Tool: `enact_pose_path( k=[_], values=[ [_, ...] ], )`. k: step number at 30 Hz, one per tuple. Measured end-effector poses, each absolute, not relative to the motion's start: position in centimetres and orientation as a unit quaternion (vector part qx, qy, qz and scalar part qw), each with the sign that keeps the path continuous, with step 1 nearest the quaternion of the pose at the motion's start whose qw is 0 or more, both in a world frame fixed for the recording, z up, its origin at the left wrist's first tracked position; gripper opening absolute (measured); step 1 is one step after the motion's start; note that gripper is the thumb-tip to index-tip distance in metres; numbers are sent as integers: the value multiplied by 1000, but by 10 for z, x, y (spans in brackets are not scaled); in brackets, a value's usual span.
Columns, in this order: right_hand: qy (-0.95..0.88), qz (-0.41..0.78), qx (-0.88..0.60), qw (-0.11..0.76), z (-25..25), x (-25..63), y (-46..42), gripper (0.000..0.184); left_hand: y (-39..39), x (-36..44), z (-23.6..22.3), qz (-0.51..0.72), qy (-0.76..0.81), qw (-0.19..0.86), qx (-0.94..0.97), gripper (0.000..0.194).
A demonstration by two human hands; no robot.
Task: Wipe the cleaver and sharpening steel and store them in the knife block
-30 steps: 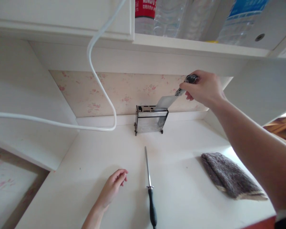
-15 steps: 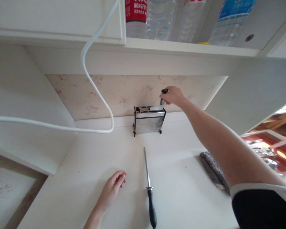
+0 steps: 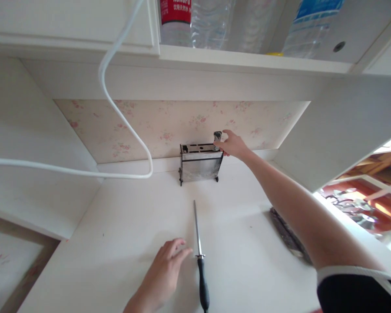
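A narrow knife block [image 3: 200,167] with black edges and a slotted top stands against the back wall. In its right end sits a knife, of which only the dark-and-silver handle [image 3: 217,138] shows; the blade is hidden inside. My right hand [image 3: 233,143] is at that handle, thumb across its front and index finger lifted off to the right, fingers apart. On the counter lies a sharpening steel [image 3: 198,234] with a black handle, its rod pointing at the block. Just left of its guard is my left hand [image 3: 166,269], open and holding nothing, fingers loosely spread.
A white cable [image 3: 127,124] loops down in front at the left. Overhead, a shelf [image 3: 247,58] holds several plastic bottles [image 3: 211,26]. A dark grey folded cloth [image 3: 289,237] lies on the counter [image 3: 117,208], partly behind my right forearm. White panels close both sides.
The knife has gone down into the block, its blade no longer showing. My right hand has lowered with it and its fingers have loosened. My left hand has opened and moved right, toward the sharpening steel.
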State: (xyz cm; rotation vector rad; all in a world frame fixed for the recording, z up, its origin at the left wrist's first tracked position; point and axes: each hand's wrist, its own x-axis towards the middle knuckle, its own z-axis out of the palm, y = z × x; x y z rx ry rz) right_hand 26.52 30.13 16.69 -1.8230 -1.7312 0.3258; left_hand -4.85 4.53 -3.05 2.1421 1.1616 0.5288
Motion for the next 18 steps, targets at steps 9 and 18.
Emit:
enact_pose_path(
  k=[9,18],
  values=[
    [-605,328,-662,297,45,283,200,40,44,-4,-17,102,170,-14,980,19],
    [-611,240,-709,255,-59,270,118,33,87,2,29,191,99,-81,973,11]
  ],
)
